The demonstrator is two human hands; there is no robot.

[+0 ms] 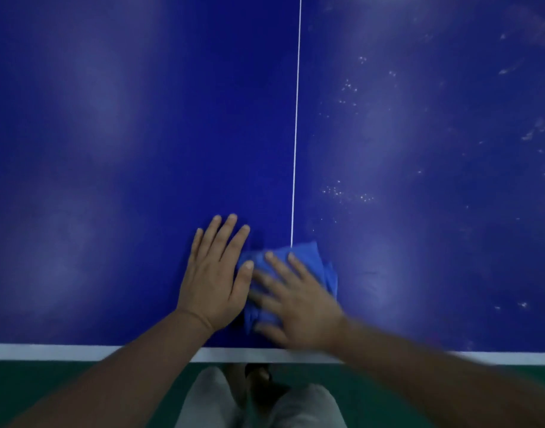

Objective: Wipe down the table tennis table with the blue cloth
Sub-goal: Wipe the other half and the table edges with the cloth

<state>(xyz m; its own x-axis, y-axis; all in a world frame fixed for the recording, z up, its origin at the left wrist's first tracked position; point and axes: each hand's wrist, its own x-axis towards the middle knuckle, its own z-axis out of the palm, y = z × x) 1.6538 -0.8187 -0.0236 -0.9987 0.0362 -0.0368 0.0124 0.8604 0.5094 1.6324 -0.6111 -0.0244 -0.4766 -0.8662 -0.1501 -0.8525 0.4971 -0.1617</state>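
- Cloth [306, 256]: bunched in loose folds on the bench [141, 134], close to the near edge and lying over the near end of the centre line [295, 134].
- Right grip [299, 301]: laid on top of the cloth with fingers straight and spread. It presses the cloth but does not clasp it. This hand is blurred, so finer detail is unclear.
- Left grip [214, 273]: flat on the bare bench just left of the cloth, fingers extended, holding nothing. The thumb touches the cloth's left margin.
- Risk 1: the cloth is held by downward pressure alone. On a fast stroke the palm may slide over the folds and leave the cloth behind.
- Risk 2: a bunched cloth meets the surface unevenly, so streaks or missed strips are likely unless it is flattened.
- Risk 3: the edge stripe [64, 352] lies just below the cloth. A pull toward the body could carry the cloth off the bench onto the green floor [48, 381].
- Risk 4: the pale specks [348, 193] are scattered over the right half, well apart from the cloth. A dry or loaded cloth may smear them or push them along instead of lifting them.
- Risk 5: the left grip sits in the path of any leftward stroke, which may shorten it.
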